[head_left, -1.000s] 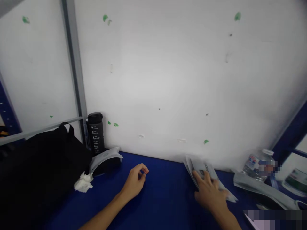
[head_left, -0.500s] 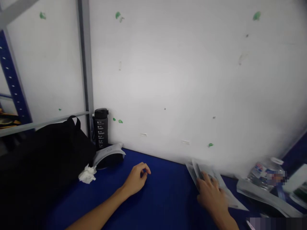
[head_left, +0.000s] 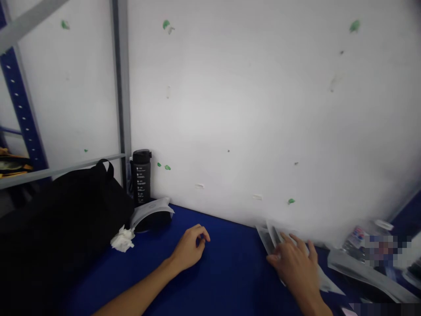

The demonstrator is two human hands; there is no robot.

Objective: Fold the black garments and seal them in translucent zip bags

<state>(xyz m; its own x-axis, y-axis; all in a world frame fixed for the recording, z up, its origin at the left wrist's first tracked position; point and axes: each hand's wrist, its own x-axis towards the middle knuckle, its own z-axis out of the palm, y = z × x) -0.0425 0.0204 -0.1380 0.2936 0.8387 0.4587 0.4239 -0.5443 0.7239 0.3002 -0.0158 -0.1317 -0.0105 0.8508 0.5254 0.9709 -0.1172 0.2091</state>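
Observation:
My left hand rests on the blue table, its fingers curled towards the thumb with a gap between them and nothing held. To the right, my right hand is over some translucent plastic bags lying near the wall. Its fingers are spread, and the palm hides the middle of the bags. Whether the fingertips touch the bags is hard to tell.
A black bag, a dark bottle, crumpled white tissue and a plastic pouch with something black are on the left. At the right are another pouch and a clear bottle. The white wall stands behind.
My right hand has spread its fingers and shifted slightly right over the bags. My left hand keeps its curled pose. The whole view has shifted a little.

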